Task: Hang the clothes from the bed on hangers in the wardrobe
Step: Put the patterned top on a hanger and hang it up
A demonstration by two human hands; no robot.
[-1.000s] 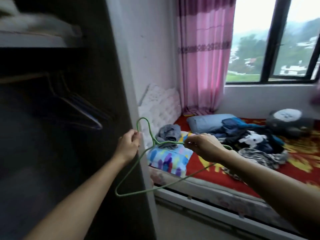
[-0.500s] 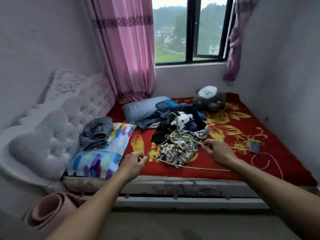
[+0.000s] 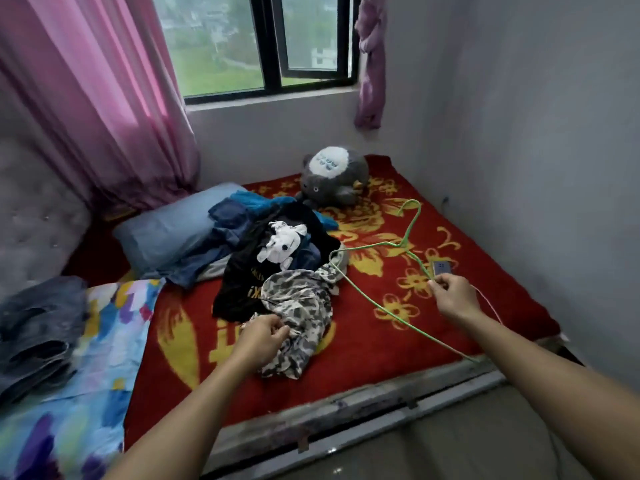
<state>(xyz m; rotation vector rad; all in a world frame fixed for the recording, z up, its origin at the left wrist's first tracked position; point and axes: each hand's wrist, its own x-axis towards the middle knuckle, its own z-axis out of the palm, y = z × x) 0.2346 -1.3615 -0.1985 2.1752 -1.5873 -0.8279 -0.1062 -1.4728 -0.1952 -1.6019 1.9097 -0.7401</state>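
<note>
The bed, covered by a red blanket with yellow flowers [image 3: 381,341], fills the corner of the room. Its right side runs along a bare grey wall [image 3: 536,168], its far end meets the wall under the dark-framed window [image 3: 270,39], and its worn front edge [image 3: 346,410] slants across the lower view with a strip of floor below it. A grey padded headboard [image 3: 31,209] and a pink curtain [image 3: 97,98] close the left side. The widest bare stretch of blanket lies to the right, between the heap of clothes and the wall. The thin green wire hanger [image 3: 405,242] spreads over it, hook pointing toward the far wall. The right hand [image 3: 453,296] pinches the hanger's sloping shoulder wire between thumb and fingers, just beside a small phone [image 3: 442,266] with a pink cable [image 3: 491,306]. The left hand [image 3: 263,337], fingers curled, grips a fold of the crumpled grey-and-white camouflage garment [image 3: 298,306] at the near side of the heap. Behind it lie a black T-shirt with a white cartoon print [image 3: 277,244] and a pile of blue clothes [image 3: 235,220] against a light blue pillow [image 3: 166,230]. A grey plush toy [image 3: 334,176] sits farther back. Folded jeans [image 3: 38,327] rest on a multicoloured pillow [image 3: 104,341] at the left.
</note>
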